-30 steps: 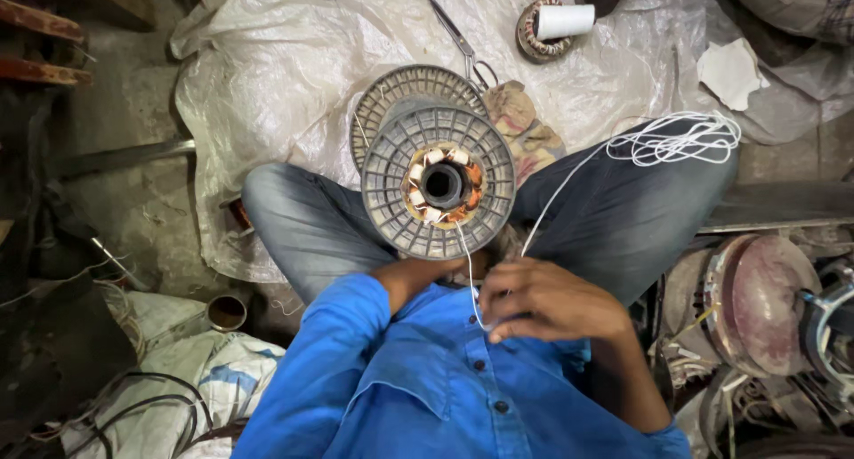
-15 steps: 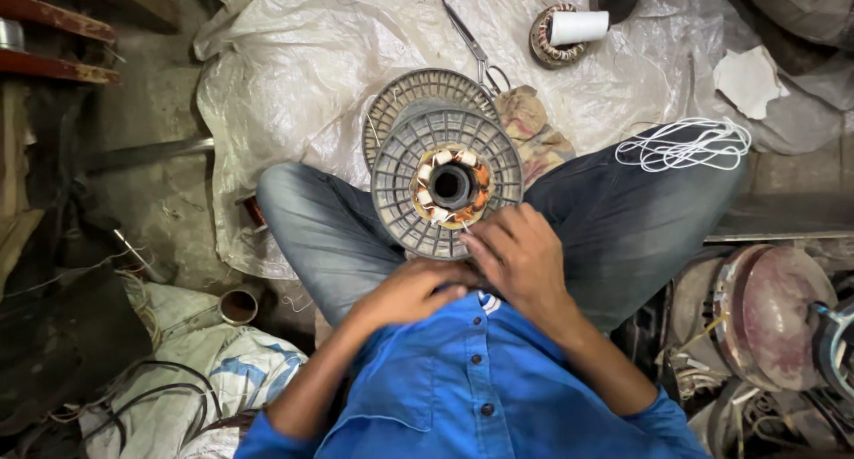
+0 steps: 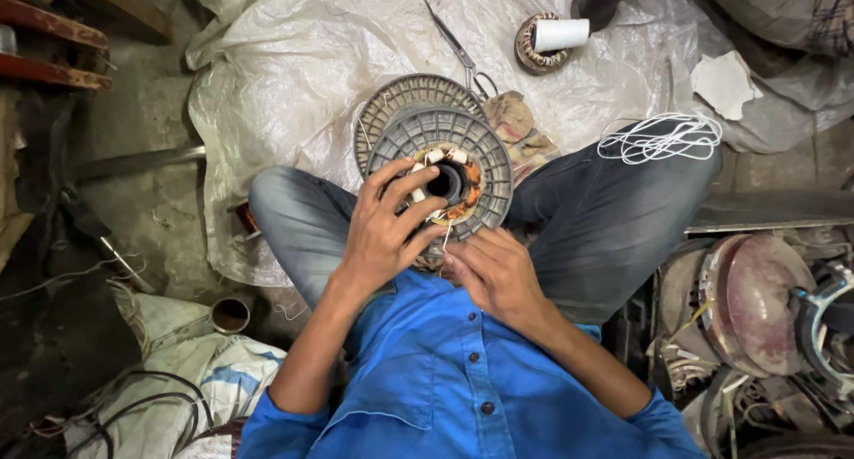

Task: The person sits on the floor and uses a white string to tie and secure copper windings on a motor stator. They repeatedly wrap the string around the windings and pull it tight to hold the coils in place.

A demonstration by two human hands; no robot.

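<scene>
A wide sheet of pale plastic sheeting (image 3: 294,76) covers the floor, and the person sits cross-legged on it in jeans and a blue shirt (image 3: 445,379). Between the knees, resting in the lap, stands a grey ribbed motor stator (image 3: 485,157) with copper windings around its dark central bore; a second ribbed disc (image 3: 391,103) lies just behind it, partly hidden.

The left hand (image 3: 382,237) is spread fairly wide, its fingers laid over the near left face of the stator, fingertips touching the windings by the bore. It grips nothing that can be made out. The right hand (image 3: 494,272) sits just below the stator's lower rim, fingers curled narrow, thumb and forefinger pinched on a thin white thread (image 3: 445,237) that runs up to the windings. The left hand covers much of the stator's lower left part.

On the person's right thigh lies a loose coil of white cord (image 3: 663,137). Beyond the stator, a crumpled cloth (image 3: 516,125) touches its far rim, and a pair of scissors (image 3: 463,50) lies just behind that. Farther off, a white spool of thread (image 3: 562,34) rests on a smaller wound stator (image 3: 534,57). To the right of the knee stand reddish round motor covers (image 3: 756,299); to the left, a small rusty tin (image 3: 231,315).
</scene>
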